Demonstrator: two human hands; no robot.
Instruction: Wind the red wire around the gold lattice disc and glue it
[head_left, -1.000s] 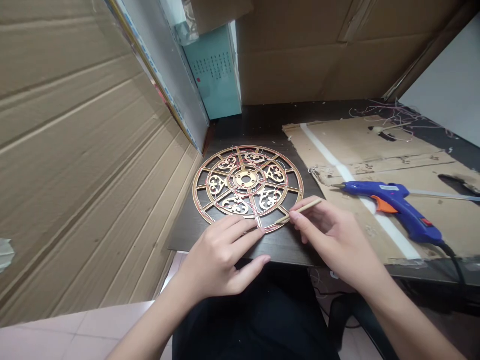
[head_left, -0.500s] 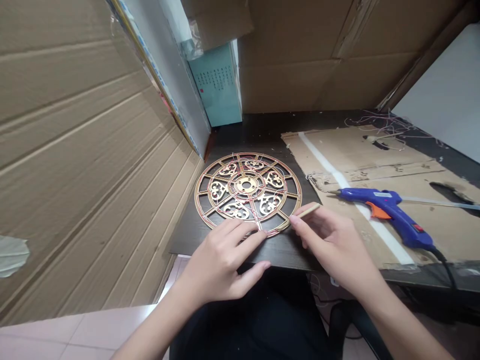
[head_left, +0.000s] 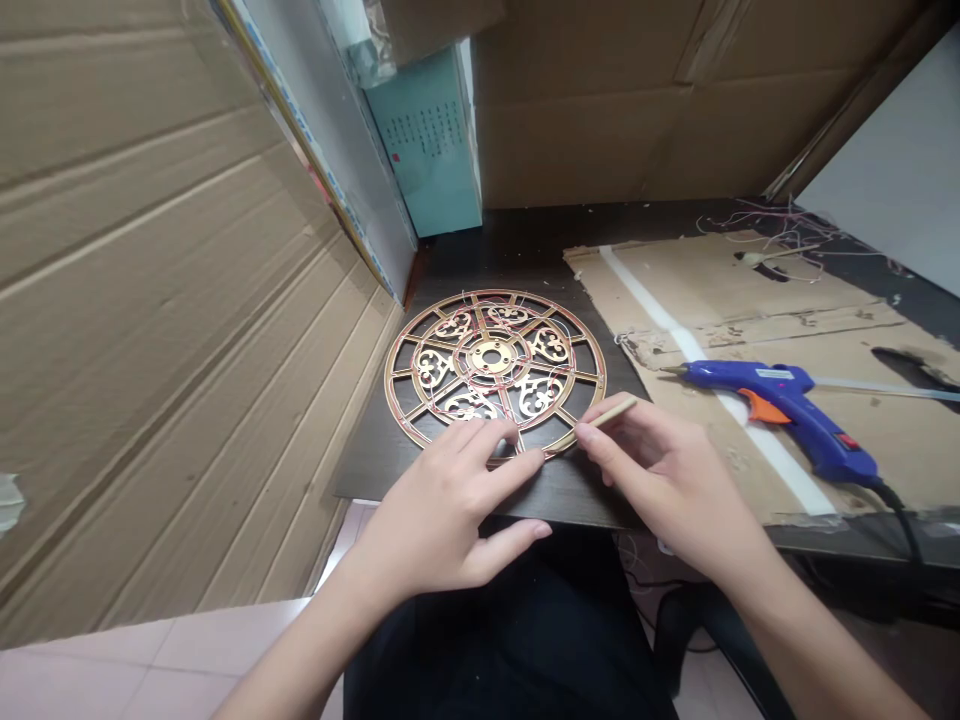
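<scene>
A round gold openwork frame (head_left: 602, 378) with spokes, scroll ornaments and thin red and white wires lies flat on the dark table. My left hand (head_left: 465, 495) rests on its near edge, fingers spread and thumb apart, the index fingertip touching the rim by a wire. In my right hand (head_left: 660, 465) a thin wooden stick (head_left: 611, 411) is pinched between thumb and fingers. Its lower end reaches the near right part of the rim, close to my left index finger. The spot under my left fingers is hidden.
A blue hot glue gun (head_left: 780, 400) with an orange trigger lies on a cardboard sheet (head_left: 675, 280) to the right, its cord running off the front edge. Loose wires (head_left: 795, 225) lie behind. Cardboard panels (head_left: 187, 300) wall the left and back; a light-blue box (head_left: 435, 170) stands in the corner.
My left index fingertip has slid slightly right along the rim. The right hand keeps its pinch on the stick, nearly in place. The whole view has shifted a little.
</scene>
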